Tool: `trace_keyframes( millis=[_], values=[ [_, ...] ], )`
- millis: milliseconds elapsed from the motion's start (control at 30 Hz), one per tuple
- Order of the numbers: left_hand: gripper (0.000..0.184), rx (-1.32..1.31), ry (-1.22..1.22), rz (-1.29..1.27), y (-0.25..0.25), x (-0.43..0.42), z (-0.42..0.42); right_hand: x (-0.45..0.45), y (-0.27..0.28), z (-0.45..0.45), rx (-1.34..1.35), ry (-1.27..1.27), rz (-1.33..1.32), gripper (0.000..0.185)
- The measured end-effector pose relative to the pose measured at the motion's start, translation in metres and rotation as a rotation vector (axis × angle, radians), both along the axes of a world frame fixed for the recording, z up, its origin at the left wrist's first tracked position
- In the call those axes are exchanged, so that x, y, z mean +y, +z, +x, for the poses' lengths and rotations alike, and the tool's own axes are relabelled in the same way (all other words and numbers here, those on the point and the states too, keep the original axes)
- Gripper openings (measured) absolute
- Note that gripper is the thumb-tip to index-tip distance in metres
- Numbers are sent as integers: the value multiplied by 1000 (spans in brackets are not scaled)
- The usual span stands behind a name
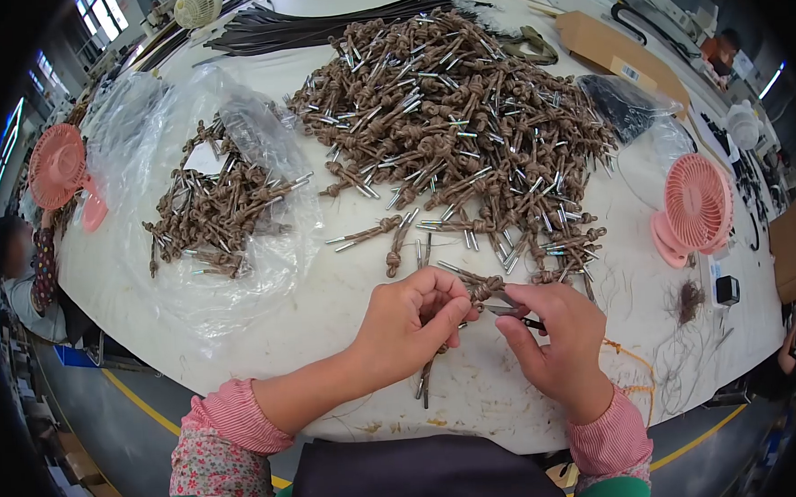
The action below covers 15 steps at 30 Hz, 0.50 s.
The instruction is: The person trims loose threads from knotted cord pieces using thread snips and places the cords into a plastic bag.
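Note:
My left hand (pixel 411 324) is closed, pinching a knotted brown cord (pixel 487 287) with metal tips. My right hand (pixel 560 334) grips small thread snips (pixel 507 309), their blades close against the knot. Whether the blades touch it I cannot tell. Just beyond both hands rises a large pile of knotted brown cords (pixel 464 137) with shiny metal ends. A few loose cords (pixel 374 230) lie in front of it. More cord ends stick out under my left hand, partly hidden by it.
A clear plastic bag (pixel 138 262) with a smaller heap of cords (pixel 221 213) lies left. Pink fans stand at left (pixel 57 165) and right (pixel 697 201). Loose threads (pixel 689 301) and a small black box (pixel 727 291) lie right. Other people sit at the table's sides.

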<state>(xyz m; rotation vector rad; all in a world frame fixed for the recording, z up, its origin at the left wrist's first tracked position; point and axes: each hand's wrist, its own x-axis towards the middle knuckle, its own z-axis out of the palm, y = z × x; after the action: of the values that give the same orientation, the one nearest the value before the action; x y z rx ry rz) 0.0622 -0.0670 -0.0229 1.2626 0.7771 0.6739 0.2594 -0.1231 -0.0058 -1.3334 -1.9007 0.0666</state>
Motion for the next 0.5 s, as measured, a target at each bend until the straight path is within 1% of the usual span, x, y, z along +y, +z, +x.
trace_keyframes(
  millis=[33, 67, 133, 267, 367, 433, 500],
  values=[
    [9, 0, 1, 0, 0, 0, 0, 1, -3, 2, -181, 14, 139, 35],
    [8, 7, 10, 27, -1, -1, 1, 1, -3, 1, -181, 15, 138, 35],
    [8, 14, 17, 53, -1, -2, 1, -1, -4, -2, -347, -55, 232, 31],
    [8, 11, 48, 96, -3, -4, 3, -4, -2, -6, -425, -70, 253, 35],
    [9, -2, 74, 126, -6, -5, 4, -5, -1, -6, -480, -72, 259, 34],
    [9, -3, 76, 126, -6, -5, 4, -4, -1, -5, -558, -73, 292, 25],
    [10, 12, 80, 158, -6, -5, 4, -5, 0, -7, -564, -80, 295, 26]
  ],
)
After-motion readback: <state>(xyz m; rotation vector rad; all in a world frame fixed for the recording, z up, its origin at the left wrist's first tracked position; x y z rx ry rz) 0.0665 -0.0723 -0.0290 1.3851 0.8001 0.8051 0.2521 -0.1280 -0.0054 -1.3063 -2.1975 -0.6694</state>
